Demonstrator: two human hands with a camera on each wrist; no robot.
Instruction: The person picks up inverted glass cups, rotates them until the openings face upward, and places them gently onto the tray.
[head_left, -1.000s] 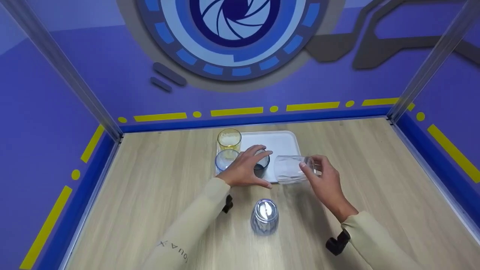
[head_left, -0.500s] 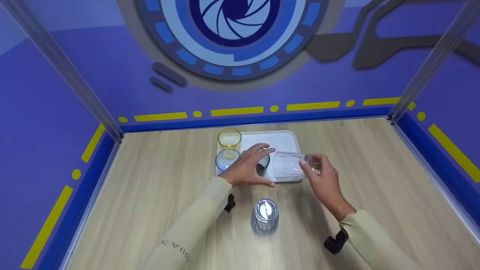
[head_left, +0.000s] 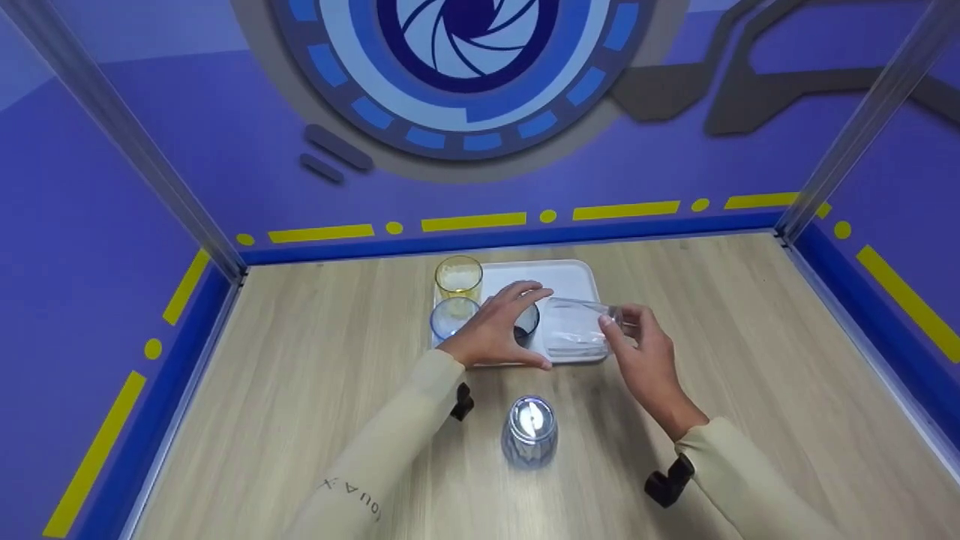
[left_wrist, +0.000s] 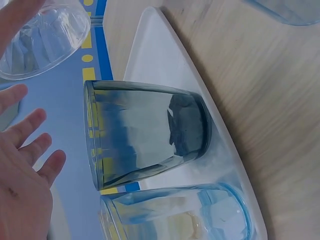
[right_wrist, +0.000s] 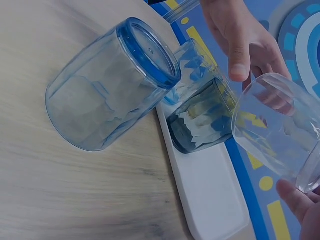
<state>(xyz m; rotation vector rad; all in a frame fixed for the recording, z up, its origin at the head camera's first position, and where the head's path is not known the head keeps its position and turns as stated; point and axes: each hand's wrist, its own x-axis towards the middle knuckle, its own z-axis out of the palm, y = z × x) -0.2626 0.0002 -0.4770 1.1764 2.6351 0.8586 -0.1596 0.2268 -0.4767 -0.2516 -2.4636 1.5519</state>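
Note:
My right hand grips a clear faceted glass by one end, thumb on the near side. The glass lies sideways in the air over the right part of the white tray. My left hand, thumb and fingers spread, hovers by the dark grey glass and faces the clear one. In the left wrist view its fingers are apart from the grey glass, which stands upright on the tray. Left of it are a blue-tinted glass and, behind, a yellow glass.
A bluish glass stands upside down on the wooden table, in front of the tray. Purple-blue panels wall the table at the back and both sides.
My right hand has carried the clear glass slightly left and away from me, further over the tray. My left hand has shifted slightly right, still spread.

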